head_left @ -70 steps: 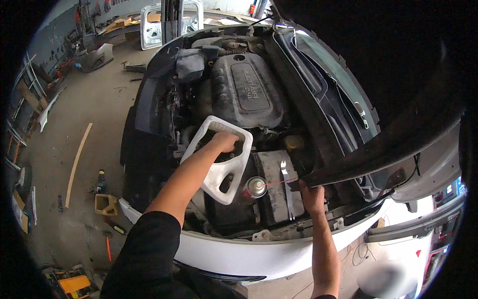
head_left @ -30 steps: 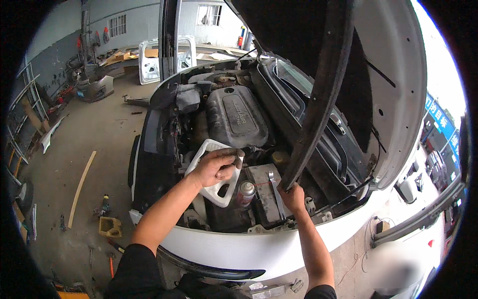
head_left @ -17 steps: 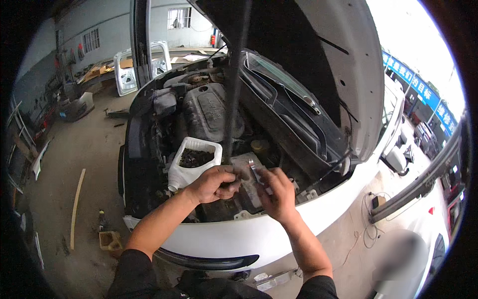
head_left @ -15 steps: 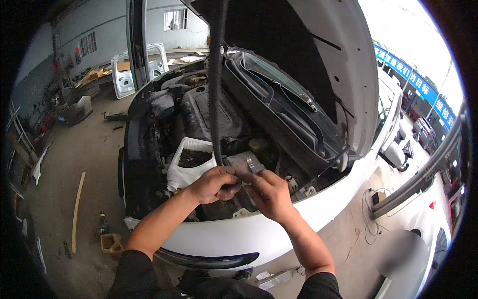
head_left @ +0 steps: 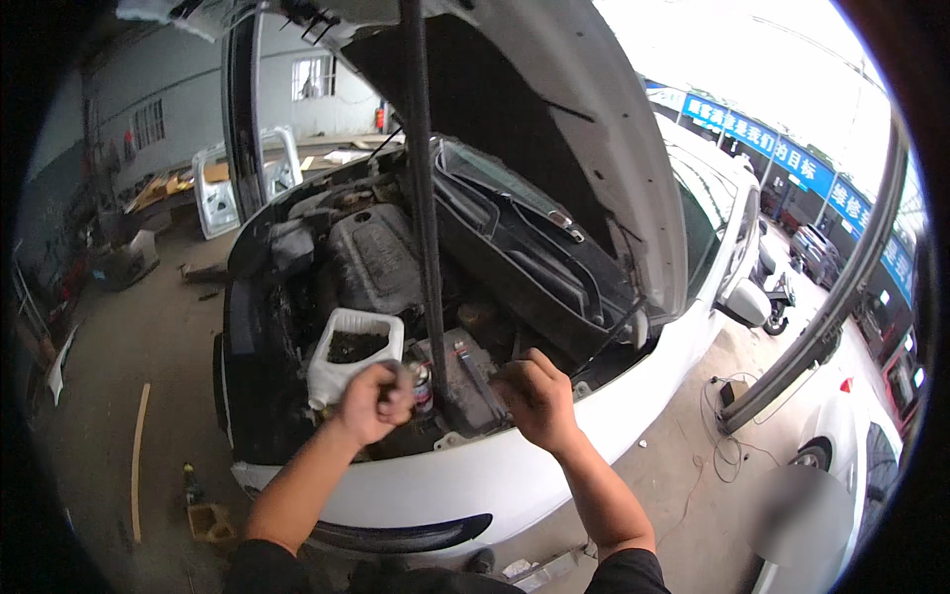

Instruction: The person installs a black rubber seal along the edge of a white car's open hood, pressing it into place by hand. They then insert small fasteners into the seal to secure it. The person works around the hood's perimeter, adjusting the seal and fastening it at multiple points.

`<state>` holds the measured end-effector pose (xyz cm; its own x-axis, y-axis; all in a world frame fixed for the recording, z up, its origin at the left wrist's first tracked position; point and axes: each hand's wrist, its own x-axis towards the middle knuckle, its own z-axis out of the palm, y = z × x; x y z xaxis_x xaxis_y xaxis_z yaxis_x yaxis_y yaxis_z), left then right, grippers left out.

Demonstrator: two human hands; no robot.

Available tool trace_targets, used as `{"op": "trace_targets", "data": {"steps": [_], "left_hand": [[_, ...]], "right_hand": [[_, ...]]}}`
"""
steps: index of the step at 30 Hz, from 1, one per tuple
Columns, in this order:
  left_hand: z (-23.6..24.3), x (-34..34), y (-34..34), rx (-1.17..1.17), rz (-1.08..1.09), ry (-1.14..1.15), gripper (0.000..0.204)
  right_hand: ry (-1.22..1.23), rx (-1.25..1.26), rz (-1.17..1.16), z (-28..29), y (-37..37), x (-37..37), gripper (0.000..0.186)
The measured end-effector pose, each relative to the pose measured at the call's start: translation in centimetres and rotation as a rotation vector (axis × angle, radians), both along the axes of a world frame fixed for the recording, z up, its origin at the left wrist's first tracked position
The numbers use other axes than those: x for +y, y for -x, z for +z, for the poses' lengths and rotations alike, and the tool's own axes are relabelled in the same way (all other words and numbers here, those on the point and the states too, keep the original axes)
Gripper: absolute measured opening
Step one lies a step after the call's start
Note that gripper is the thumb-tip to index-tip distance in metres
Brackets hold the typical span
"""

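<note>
My left hand [head_left: 373, 404] is curled, with motion blur at the fingertips, beside a spray can [head_left: 422, 394] and just below a cut-open white plastic jug [head_left: 328, 373] containing dark bits. Whatever it grips is too blurred to name. My right hand [head_left: 537, 394] is curled above the front edge of the engine bay, apart from the left; what its fingers hold is hidden. A long dark strip [head_left: 420, 198] runs from the top of the picture down between them, to near the battery [head_left: 465, 401]. A flat metal tool [head_left: 474, 361] lies on the battery.
The white car [head_left: 416, 500] has its bonnet [head_left: 534, 129] raised over the engine cover [head_left: 371, 252]. Lift posts [head_left: 240, 119] stand left and right. A loose door frame [head_left: 213, 193], a wood strip [head_left: 141, 460] and cables are around the floor. More vehicles [head_left: 816, 252] are outside at right.
My hands, together half a second ago, have moved apart. My right hand earlier gripped the dark strip, which has since swung upright. The view has shifted, showing more of the outside.
</note>
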<state>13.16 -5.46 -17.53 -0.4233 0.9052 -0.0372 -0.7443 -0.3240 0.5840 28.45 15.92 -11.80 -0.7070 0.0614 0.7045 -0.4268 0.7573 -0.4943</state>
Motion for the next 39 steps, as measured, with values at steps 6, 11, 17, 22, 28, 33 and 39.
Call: {"op": "trace_targets", "data": {"steps": [6, 11, 17, 22, 28, 33, 39], "left_hand": [[3.9, 2.2, 6.2, 0.861, 0.663, 0.309, 0.025], [9.2, 5.6, 5.6, 1.516, 0.811, 0.498, 0.031], [14.3, 10.5, 3.9, 1.518, 0.904, 0.316, 0.040], [19.8, 15.1, 4.8, 1.908, 1.121, 0.346, 0.046], [23.5, 20.4, 2.5, 1.927, 1.303, 0.181, 0.045], [26.0, 22.9, 0.5, 1.851, 1.225, 0.112, 0.047], [26.4, 24.6, 0.2, 1.863, 1.293, 0.091, 0.038]], "right_hand": [[0.076, 0.041, -0.021, -0.9, -1.2, 1.6, 0.011], [0.076, -0.008, -0.074, -0.9, -3.1, 2.2, 0.013], [0.177, 0.010, -0.094, -1.2, -3.9, 5.1, 0.015], [0.006, 0.187, -0.116, 3.6, -4.1, 5.6, 0.006], [-0.030, 0.208, -0.205, 6.7, -4.1, 8.1, 0.010], [-0.106, 0.414, -0.335, 11.6, -2.8, 9.2, 0.007], [-0.243, 0.605, -0.414, 18.9, 2.2, 8.7, 0.008]]}}
